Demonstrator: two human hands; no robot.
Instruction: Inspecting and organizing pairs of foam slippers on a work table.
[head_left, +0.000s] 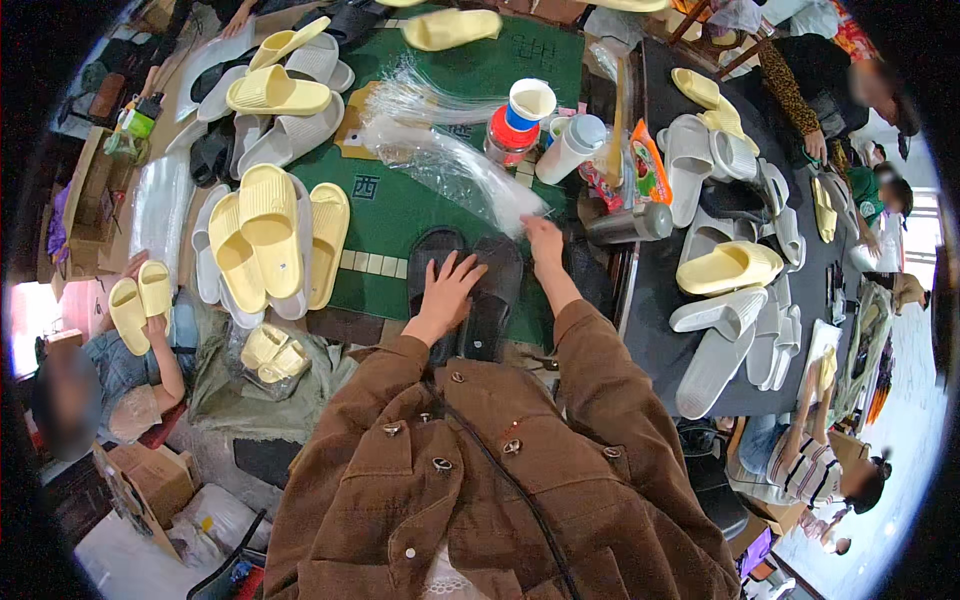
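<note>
A pair of black slippers (492, 290) lies side by side on the green mat right in front of me. My left hand (447, 297) rests over them, palm down with its fingers spread. Just right of the slippers, my right hand (543, 245) has its fingertips pinched at the near end of a pile of see-through plastic bags (455, 165). The pile stretches away to the upper left across the mat. How many bags the fingertips hold is too small to tell.
Yellow and grey slippers (268, 230) are heaped at left; more grey slippers (715, 330) cover the black table at right. A paper cup (530, 103) on a red-lidded jar, a white bottle (572, 148) and a steel flask (630, 224) stand beyond my right hand. Other people sit on both sides.
</note>
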